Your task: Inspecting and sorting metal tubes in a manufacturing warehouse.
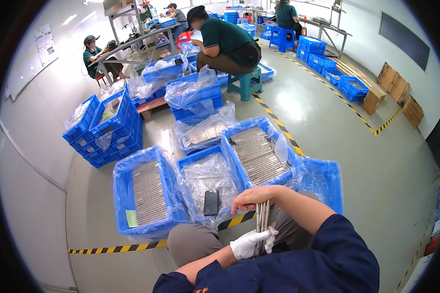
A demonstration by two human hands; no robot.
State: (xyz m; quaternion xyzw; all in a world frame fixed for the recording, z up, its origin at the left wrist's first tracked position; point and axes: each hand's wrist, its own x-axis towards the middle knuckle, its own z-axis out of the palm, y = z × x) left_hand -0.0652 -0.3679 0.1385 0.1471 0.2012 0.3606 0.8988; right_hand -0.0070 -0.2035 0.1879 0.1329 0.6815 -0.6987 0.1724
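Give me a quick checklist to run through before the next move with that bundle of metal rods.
1. Lower grip: gloved left hand is wrapped around the bundle of metal rods near its lower end. Ok.
2. Upper grip: bare right hand rests its fingers over the top ends. Ok.
3. Rod alignment: the bundle stands roughly upright above the lap, rods close together; whether the ends are flush, cannot tell.
4. Black phone lies on the plastic liner of the middle blue crate, just left of the hands. Not ok if that crate is used.
5. Blue crate full of rods ahead looks full. Ok.
6. Empty lined blue crate at right, open. Ok.
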